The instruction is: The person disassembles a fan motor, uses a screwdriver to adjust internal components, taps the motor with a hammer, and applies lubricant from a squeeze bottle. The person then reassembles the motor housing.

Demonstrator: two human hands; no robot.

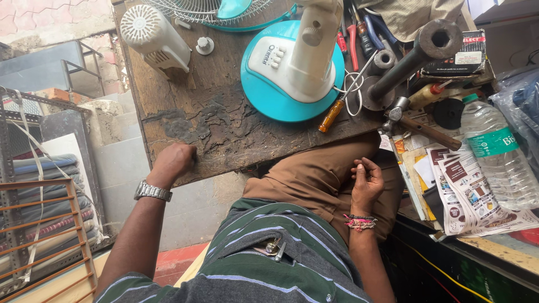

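My left hand, with a metal watch on the wrist, rests as a closed fist on the near edge of the worn wooden workbench. I cannot tell whether it holds anything. My right hand lies loosely curled on my brown-trousered thigh below the bench edge, nothing visible in it. On the bench stands a table fan's turquoise round base with its white stem. A white fan motor cover lies at the far left, the wire grille behind it. An orange-handled screwdriver lies beside the base.
A thick dark metal pipe, a hammer, pliers and other tools crowd the right of the bench. A clear water bottle and printed papers lie at the right. Concrete steps and a metal rack with folded cloth are at the left.
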